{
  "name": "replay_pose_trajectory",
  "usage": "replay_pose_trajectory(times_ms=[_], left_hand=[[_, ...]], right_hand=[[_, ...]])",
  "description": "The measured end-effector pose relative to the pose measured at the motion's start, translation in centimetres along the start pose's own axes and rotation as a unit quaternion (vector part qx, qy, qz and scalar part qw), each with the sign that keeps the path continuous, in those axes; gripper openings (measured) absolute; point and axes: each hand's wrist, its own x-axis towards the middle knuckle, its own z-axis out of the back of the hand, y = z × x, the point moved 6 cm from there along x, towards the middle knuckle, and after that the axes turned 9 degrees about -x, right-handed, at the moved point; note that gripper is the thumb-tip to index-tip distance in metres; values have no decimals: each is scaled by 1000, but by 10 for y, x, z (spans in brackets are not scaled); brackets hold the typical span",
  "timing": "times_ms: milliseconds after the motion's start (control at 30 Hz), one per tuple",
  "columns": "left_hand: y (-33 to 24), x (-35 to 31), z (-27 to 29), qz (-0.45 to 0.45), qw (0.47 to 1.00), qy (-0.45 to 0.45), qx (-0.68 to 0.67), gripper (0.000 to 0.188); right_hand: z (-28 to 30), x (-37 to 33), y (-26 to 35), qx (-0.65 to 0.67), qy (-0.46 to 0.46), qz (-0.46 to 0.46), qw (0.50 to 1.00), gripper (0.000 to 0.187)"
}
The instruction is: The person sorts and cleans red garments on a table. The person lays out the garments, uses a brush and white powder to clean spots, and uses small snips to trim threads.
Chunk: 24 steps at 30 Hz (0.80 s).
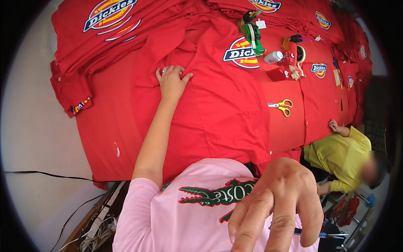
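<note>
My left hand point(171, 82) rests on a red T-shirt point(226, 109) spread over the table in front of me. Its thumb is apart from the fingers, and the cloth rises in folds just beyond them. My right hand point(279, 201) is raised close to the camera, in front of my pink shirt, with its fingers bent downward. A slim, dark blue, pen-like thing point(298, 231) shows behind those fingers; its grip is partly hidden. Yellow-handled scissors point(282, 106) lie to the right of the spread shirt.
Piled red shirts point(69, 46) line the far side. A green tape dispenser point(253, 38), a white bottle point(273, 57) and a red tape dispenser point(289, 63) stand far right. Another person in yellow point(340, 153) sits at the right edge. Cables point(98, 231) hang lower left.
</note>
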Motion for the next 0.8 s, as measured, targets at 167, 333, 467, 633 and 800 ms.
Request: replay_pose_trajectory(times_ms=[167,333,467,633,800], left_hand=[[-7,-5,6,4,996,-42,-73,25],[-47,-15,43,-44,983,-115,-136,21],[-57,-23,58,-56,983,-119,-130,19],[-56,-26,62,-69,980,-134,-126,19],[-58,-25,64,-75,981,-132,-122,18]], right_hand=[[64,0,-24,-43,-15,61,997,20],[186,-88,-57,-339,-553,-146,747,25],[217,-113,-80,-555,-526,-299,571,28],[225,-116,-94,-598,-492,-355,523,28],[234,-127,-101,-566,-503,-326,566,29]])
